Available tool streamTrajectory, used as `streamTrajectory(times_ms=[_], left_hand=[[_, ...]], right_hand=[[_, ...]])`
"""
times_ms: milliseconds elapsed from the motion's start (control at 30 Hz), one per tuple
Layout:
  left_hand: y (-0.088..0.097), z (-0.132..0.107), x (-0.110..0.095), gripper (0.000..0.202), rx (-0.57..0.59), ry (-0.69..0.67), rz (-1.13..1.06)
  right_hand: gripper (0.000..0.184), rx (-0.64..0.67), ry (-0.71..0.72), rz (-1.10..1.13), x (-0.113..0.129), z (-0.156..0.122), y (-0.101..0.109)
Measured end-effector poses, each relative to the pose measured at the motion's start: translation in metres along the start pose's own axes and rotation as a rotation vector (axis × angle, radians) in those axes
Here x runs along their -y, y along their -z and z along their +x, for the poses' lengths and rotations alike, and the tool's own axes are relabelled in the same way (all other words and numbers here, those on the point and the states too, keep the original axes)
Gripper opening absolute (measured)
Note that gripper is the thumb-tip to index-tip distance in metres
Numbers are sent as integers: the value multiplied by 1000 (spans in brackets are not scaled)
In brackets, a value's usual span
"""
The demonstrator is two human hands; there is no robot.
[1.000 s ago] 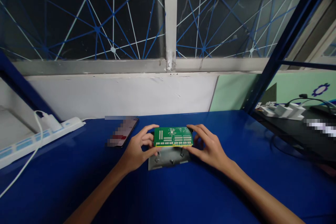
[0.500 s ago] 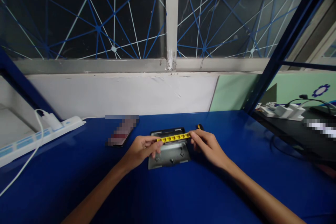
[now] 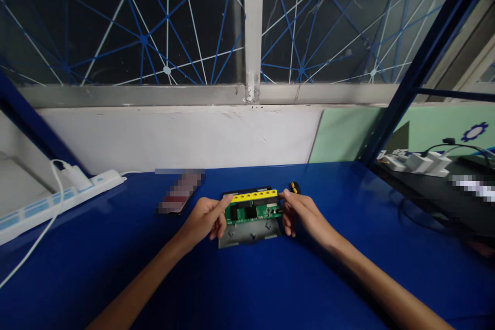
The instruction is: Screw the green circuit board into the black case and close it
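Between both hands I hold a green circuit board point(image 3: 253, 209) with a row of yellow ports along its far edge. My left hand point(image 3: 207, 219) pinches its left end, my right hand point(image 3: 303, 212) its right end. The component side faces up towards me. Under the board lies a grey case shell point(image 3: 249, 231) on the blue table point(image 3: 247, 278). Behind the board a dark case part point(image 3: 228, 194) shows at its edge.
A phone point(image 3: 178, 192), blurred, lies left of the board. A small black and yellow object point(image 3: 295, 186) sits behind my right hand. A white power strip point(image 3: 58, 198) with a plugged charger lies at far left. A black shelf with white adapters point(image 3: 419, 162) stands at right.
I have flipped the board over: first its flat green underside faced me, then it stood edge-on, and now its component side with the yellow ports faces up.
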State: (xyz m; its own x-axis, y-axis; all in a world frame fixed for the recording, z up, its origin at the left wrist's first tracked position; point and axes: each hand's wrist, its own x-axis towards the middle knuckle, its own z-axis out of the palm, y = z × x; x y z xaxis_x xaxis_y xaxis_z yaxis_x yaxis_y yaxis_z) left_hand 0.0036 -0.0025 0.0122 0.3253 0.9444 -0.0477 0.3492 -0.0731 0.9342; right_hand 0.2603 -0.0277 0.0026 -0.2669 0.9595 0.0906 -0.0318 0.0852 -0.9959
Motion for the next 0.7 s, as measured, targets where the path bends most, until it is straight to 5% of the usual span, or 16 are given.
streamTrajectory(times_ms=[200, 700], left_hand=[[1, 1, 0, 67, -7, 42, -16], [3, 3, 8, 68, 14, 39, -2]], right_hand=[[33, 73, -20, 50, 3, 0, 2], [42, 82, -16, 103, 7, -1, 1]])
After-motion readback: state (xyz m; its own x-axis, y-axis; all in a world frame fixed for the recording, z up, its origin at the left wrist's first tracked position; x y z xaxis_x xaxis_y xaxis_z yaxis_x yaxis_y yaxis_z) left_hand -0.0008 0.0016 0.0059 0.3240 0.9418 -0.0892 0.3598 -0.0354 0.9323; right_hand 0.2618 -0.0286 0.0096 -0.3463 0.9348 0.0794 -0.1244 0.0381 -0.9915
